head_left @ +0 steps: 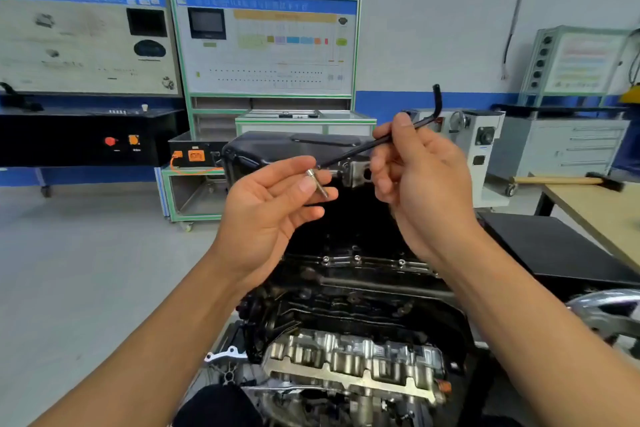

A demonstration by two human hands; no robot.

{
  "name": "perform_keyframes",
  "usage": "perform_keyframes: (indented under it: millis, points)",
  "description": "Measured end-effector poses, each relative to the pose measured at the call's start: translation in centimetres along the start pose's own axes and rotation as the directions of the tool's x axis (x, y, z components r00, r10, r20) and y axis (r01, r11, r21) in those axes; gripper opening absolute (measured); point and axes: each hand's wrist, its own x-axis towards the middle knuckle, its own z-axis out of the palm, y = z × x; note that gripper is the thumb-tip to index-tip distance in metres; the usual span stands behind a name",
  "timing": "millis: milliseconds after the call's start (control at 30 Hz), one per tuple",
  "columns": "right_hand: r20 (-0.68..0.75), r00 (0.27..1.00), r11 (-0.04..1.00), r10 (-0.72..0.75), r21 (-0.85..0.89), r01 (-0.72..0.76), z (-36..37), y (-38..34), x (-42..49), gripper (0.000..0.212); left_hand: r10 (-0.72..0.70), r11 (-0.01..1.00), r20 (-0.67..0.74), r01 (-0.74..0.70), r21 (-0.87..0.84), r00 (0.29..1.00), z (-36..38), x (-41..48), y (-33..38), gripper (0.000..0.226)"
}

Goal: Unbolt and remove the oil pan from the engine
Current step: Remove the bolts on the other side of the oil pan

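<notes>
The engine (349, 315) stands upside down in front of me, its black oil pan (277, 146) on top at the far end. My left hand (270, 208) is raised in front of the pan, palm up, and pinches a silver bolt (317, 182) between thumb and fingers. My right hand (419, 177) holds a black L-shaped hex key (408, 128) above the engine; its long end points down-left towards the bolt and its bent end sticks up. Several bolt heads (356, 258) show along a flange lower on the engine.
A wooden table (595, 208) with a hammer (568, 180) stands at the right. A black mat (554, 246) lies beside the engine. Training boards and cabinets (266, 45) line the back wall. Grey floor (86, 253) opens to the left.
</notes>
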Motion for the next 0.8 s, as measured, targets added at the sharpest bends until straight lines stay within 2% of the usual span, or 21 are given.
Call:
perform_keyframes:
  millis: [133, 267, 433, 533, 633, 733, 800]
  points:
    - [-0.144, 0.99, 1.0, 0.005, -0.008, -0.006, -7.4, -4.1, -1.5, 0.033, -0.042, 0.999, 0.137, 0.044, -0.014, 0.99, 5.8, 0.1, -2.1, 0.02]
    - [-0.307, 0.951, 0.993, -0.042, -0.12, 0.006, -16.0, -7.6, -3.8, 0.036, -0.175, 0.972, 0.226, 0.132, 0.195, 0.958, 13.1, -0.5, -7.5, 0.016]
    - [-0.517, 0.854, 0.958, -0.066, -0.273, -0.091, -28.1, -10.5, -7.9, 0.036, -0.37, 0.913, 0.4, 0.248, 0.323, 0.839, 24.0, -1.1, -16.1, 0.015]
    - [-0.643, 0.757, 0.919, -0.118, -0.359, -0.162, -35.2, -11.9, -10.5, 0.037, -0.457, 0.874, 0.491, 0.27, 0.405, 0.742, 30.6, -1.3, -20.9, 0.014]
    - [-0.769, 0.598, 0.899, -0.225, -0.401, -0.178, -41.8, -12.5, -13.0, 0.039, -0.48, 0.825, 0.589, 0.107, 0.554, 0.65, 37.1, -1.8, -25.9, 0.012]
    - [-0.85, 0.423, 0.873, -0.315, -0.435, -0.222, -46.7, -12.7, -14.8, 0.039, -0.411, 0.747, 0.675, -0.199, 0.635, 0.612, 43.1, -3.0, -30.3, 0.016]
    - [-0.857, 0.355, 0.857, -0.374, -0.466, -0.222, -49.0, -13.0, -15.5, 0.04, -0.394, 0.684, 0.7, -0.319, 0.656, 0.595, 46.0, -3.9, -32.7, 0.02]
